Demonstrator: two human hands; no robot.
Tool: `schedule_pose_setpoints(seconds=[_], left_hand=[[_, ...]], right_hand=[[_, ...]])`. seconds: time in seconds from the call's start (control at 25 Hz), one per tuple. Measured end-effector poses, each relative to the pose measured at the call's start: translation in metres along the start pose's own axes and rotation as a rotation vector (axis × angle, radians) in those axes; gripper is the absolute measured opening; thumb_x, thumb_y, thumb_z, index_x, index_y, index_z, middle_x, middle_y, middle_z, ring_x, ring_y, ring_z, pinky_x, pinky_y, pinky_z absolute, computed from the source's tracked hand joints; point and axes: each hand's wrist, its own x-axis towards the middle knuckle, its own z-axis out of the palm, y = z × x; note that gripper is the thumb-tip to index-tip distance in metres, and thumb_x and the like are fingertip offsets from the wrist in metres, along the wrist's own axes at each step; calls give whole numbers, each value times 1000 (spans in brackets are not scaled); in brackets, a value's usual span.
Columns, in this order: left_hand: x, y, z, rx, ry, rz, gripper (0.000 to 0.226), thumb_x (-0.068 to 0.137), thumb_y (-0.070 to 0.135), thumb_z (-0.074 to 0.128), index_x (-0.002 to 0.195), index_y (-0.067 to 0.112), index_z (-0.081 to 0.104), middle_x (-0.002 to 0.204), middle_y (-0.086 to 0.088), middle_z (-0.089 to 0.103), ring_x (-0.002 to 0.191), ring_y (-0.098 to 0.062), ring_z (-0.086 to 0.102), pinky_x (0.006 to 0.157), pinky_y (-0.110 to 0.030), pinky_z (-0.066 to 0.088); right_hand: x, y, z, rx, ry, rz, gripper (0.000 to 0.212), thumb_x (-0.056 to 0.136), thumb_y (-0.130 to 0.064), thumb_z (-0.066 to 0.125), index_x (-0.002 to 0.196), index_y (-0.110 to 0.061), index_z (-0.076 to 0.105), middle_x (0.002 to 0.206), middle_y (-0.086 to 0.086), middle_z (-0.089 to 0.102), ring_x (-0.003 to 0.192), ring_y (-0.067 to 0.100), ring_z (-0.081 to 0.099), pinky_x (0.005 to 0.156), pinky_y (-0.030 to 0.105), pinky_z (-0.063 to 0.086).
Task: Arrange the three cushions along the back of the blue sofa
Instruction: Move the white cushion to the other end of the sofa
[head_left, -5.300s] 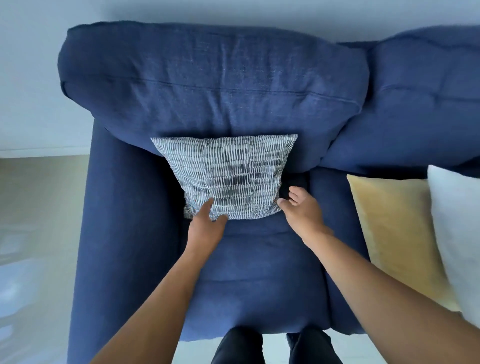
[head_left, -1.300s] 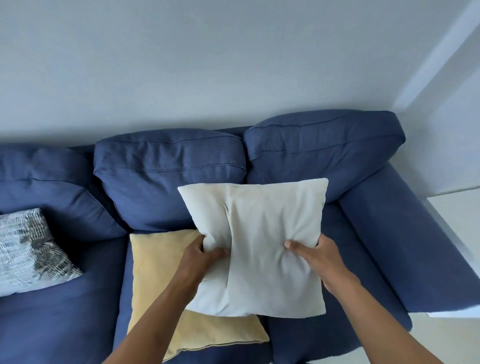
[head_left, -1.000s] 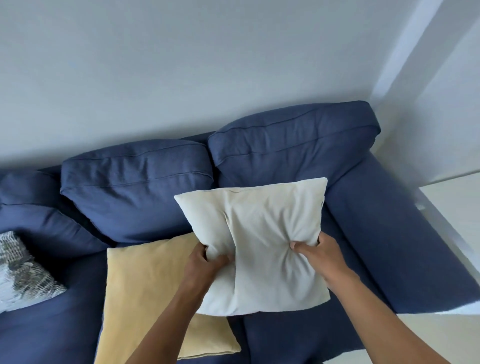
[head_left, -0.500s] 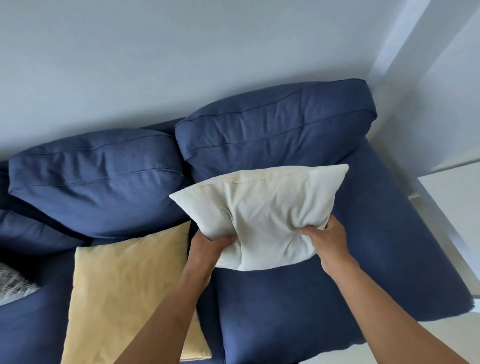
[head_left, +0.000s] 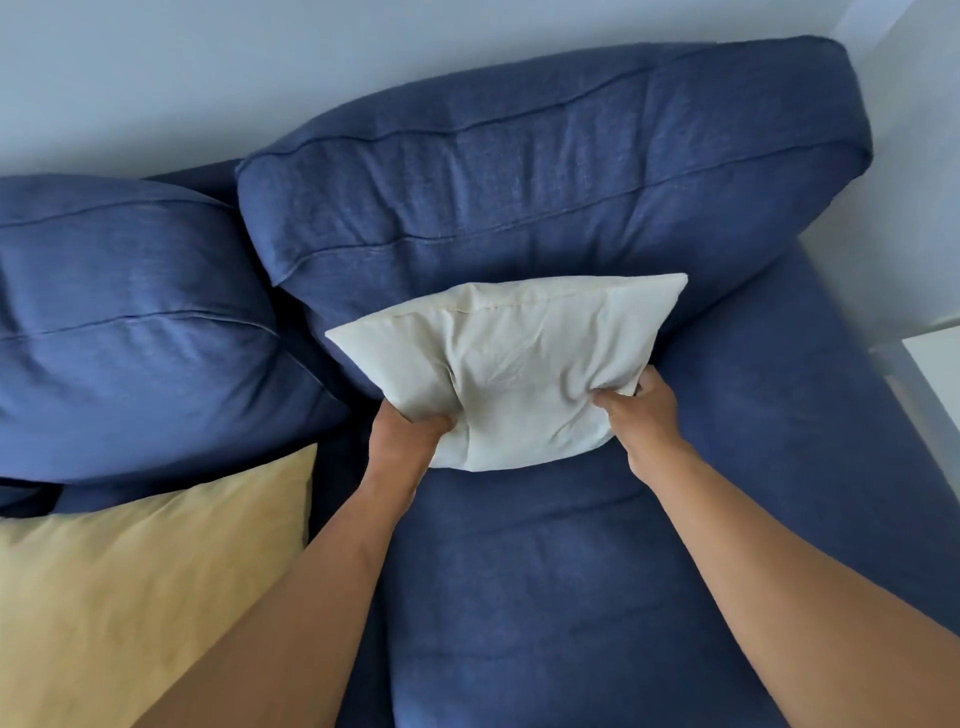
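Hands, left (head_left: 402, 431) and right (head_left: 641, 402), grasping white cushion (head_left: 511, 364), seating it against sofa back cushion (head_left: 545, 171) ahead; next likely release, then yellow cushion (head_left: 130, 587) to their left.

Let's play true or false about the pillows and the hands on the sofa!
1. Both hands hold the white pillow. True: the left hand and the right hand both grip its lower edge.
2. The white pillow lies flat on the floor. False: it leans against the sofa back.
3. The yellow pillow is to the left of the white one. True.
4. A hand is touching the yellow pillow. False: neither hand is on it.
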Motion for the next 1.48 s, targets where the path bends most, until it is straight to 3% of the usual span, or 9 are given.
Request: schedule_pose_setpoints(seconds=[0.24, 0.52, 0.72, 0.88, 0.96, 1.08, 1.2, 1.36, 1.48], left_hand=[[40, -21, 15, 124, 40, -32, 59, 78, 38, 82, 133, 23, 65, 117, 5, 75, 114, -22, 69, 102, -42, 57], [-7, -15, 10, 192, 66, -78, 62, 89, 43, 74, 143, 19, 55, 122, 10, 67, 112, -15, 65, 89, -31, 50], [-92, -16, -6, 270, -8, -63, 67, 97, 45, 65, 159, 29, 45, 149, 1, 59, 140, -15, 54, 104, -28, 44], [-155, -3, -30, 335, 29, 3, 63, 100, 46, 59, 159, 31, 44, 156, 7, 55, 138, -10, 55, 101, -22, 40], [-185, 5, -44, 356, 69, 44, 60, 103, 43, 57, 160, 29, 42, 150, 12, 55, 127, -4, 59, 98, -17, 38], [-214, 6, -66, 384, 119, 98, 63, 104, 43, 54, 162, 26, 38, 164, 4, 46, 147, -18, 48, 120, -32, 37], [-239, -6, -92, 400, 166, 93, 64, 104, 45, 52, 163, 25, 36, 158, -8, 54, 145, -26, 51, 121, -43, 39], [-274, -37, -128, 404, 200, 84, 65, 105, 45, 51, 164, 22, 35, 169, 1, 39, 153, -23, 42, 124, -39, 33], [-290, -68, -151, 419, 209, 61, 62, 106, 40, 51, 161, 16, 38, 167, -1, 42, 151, -26, 43, 120, -39, 34]], right_hand=[[40, 17, 11, -117, -15, 36, 27, 87, -18, 73, 111, -21, 60, 99, -4, 68, 99, 23, 68, 89, 39, 57], [0, 11, -7, -137, -50, 14, 25, 87, -23, 68, 111, -29, 62, 110, -4, 74, 107, 17, 68, 96, 41, 56], [-80, -4, -17, -284, -180, -20, 65, 94, -30, 63, 154, -19, 40, 155, 4, 50, 139, 18, 51, 114, 42, 43], [-139, -25, -19, -421, -259, -120, 62, 100, -29, 57, 157, -17, 35, 143, -2, 54, 104, 12, 58, 91, 26, 41], [-164, -33, -20, -459, -285, -181, 64, 100, -30, 58, 158, -16, 34, 154, 0, 49, 122, 20, 56, 101, 29, 41], [-190, -40, -15, -513, -313, -287, 65, 100, -29, 58, 157, -10, 34, 164, 6, 37, 151, 23, 33, 121, 35, 29], [-215, -37, -7, -570, -348, -363, 67, 100, -28, 59, 157, -7, 32, 168, 9, 29, 157, 22, 20, 126, 42, 23], [-258, -21, 4, -612, -371, -422, 70, 99, -31, 61, 158, -9, 31, 169, 9, 25, 157, 23, 18, 126, 44, 24], [-285, -5, 10, -695, -384, -445, 72, 99, -32, 59, 159, -8, 27, 170, 9, 22, 158, 23, 16, 126, 44, 21]])
